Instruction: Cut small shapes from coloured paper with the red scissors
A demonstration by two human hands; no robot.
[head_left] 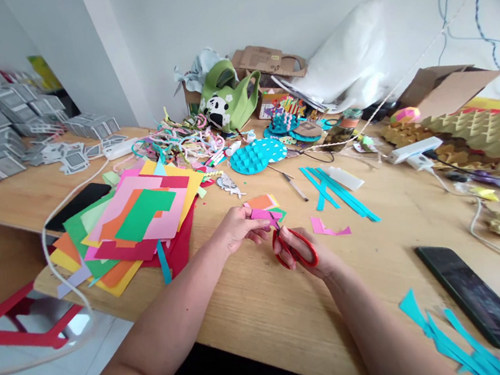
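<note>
Pinched in my left hand (242, 226) is a small piece of magenta paper (261, 214). My right hand (309, 251) grips red-handled scissors (312, 252), fingers through the loops, with the blades at the magenta paper's right end. Whether the blades are parted I cannot make out. Just behind the hands lie an orange paper piece (260, 201) and a bit of green paper (279, 214), partly covered. A magenta offcut (330, 227) rests on the wooden table (248, 300) to the right of the scissors.
A stack of coloured paper (146, 215) lies to the left. Blue strips (345, 195), a pen (295, 187) and a phone (480, 297) are on the right. Behind are a blue scalloped piece (250, 159), a green bag (232, 99) and a power strip (415, 150) with a trailing cable.
</note>
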